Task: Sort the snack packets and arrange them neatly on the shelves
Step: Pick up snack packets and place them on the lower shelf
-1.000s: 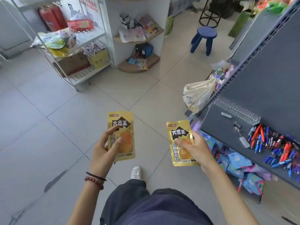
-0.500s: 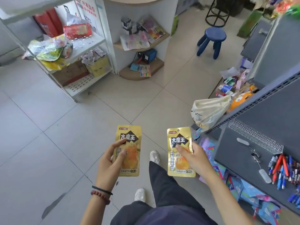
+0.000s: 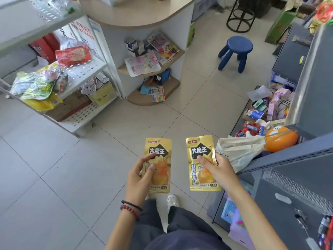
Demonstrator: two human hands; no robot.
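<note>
Packets, two, gold foil, one per hand, both held upright and face-up over the tiled floor [image 3: 72,168]. My left hand [image 3: 138,177] pinches the left packet [image 3: 162,177] along its left edge, thumb laid across the front, fingers behind. My right hand [image 3: 218,170] grips the right packet [image 3: 196,177] by its upper right edge, thumb on the black label, fingers curled round the back. The two packets sit side by side, apart, not touching. Same brand mark on both; my left thumb hides part of that print, so I cannot confirm the flavours match. Risk 1: a mis-sort if I shelve them together unchecked. Risk 2: slip. The foil looks glossy and each hold covers only one edge, leaving the lower half of each packet hanging free, so a quick swing could twist one out and drop it by my shoe below. Risk 3: snag. The plastic bag [image 3: 237,150] lies just right of my right hand, under the rim of the grey shelving [image 3: 288,156], and could catch a packet corner. The white rack [image 3: 86,69] stands well off, ahead and left of my left hand, already cluttered, so placing there may topple loose bags.
</note>
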